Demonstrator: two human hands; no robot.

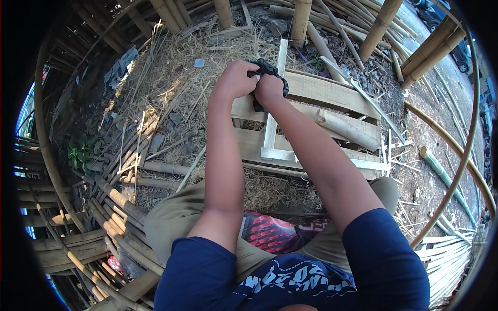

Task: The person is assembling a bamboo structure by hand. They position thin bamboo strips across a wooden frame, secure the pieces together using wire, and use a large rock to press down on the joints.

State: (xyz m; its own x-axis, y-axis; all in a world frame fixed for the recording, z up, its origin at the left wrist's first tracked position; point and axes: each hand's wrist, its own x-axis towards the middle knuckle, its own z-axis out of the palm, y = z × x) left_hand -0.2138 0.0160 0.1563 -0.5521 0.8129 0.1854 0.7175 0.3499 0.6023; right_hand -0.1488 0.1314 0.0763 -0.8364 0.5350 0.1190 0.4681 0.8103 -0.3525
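Both my arms reach forward over a low slatted wooden platform. At its far left corner my left hand pinches a crumpled, shiny black piece of plastic, perhaps a bag. My right hand is closed on the same black piece, right beside the left one, and a bit of it hangs below the fingers. The fingertips are partly hidden. A pale split-bamboo strip stands out just past my right hand. On the slats lie a short bamboo pole and a squared pale strip.
Straw and wood shavings cover the ground. Bamboo posts rise at the back, and piled poles lie at my left. A bent bamboo hoop curves up on the right, near a bundle of pale strips. A green plant grows far left.
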